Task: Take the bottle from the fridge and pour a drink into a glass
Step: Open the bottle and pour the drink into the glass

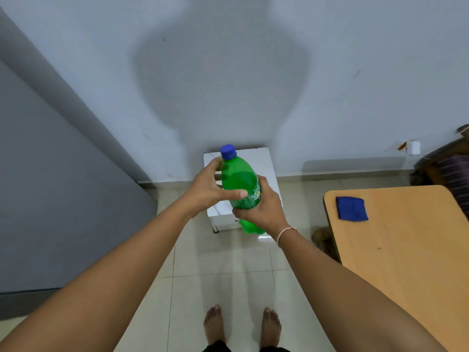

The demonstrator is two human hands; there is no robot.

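A green plastic bottle (238,179) with a blue cap (228,151) is held in the air, tilted slightly left, in front of me. My right hand (264,208) is wrapped around its lower half at the label. My left hand (206,190) rests against the bottle's left side, thumb across the front and fingers reaching toward the neck. Green liquid fills most of the bottle. No glass is in view. The grey surface (50,199) at the left may be the fridge side; I cannot tell.
A small white cabinet (264,163) stands against the wall, right behind the bottle. A wooden table (406,250) at the right carries a folded blue cloth (351,208). Pale floor tiles (228,262) and my bare feet are below. Dark clutter sits at the far right.
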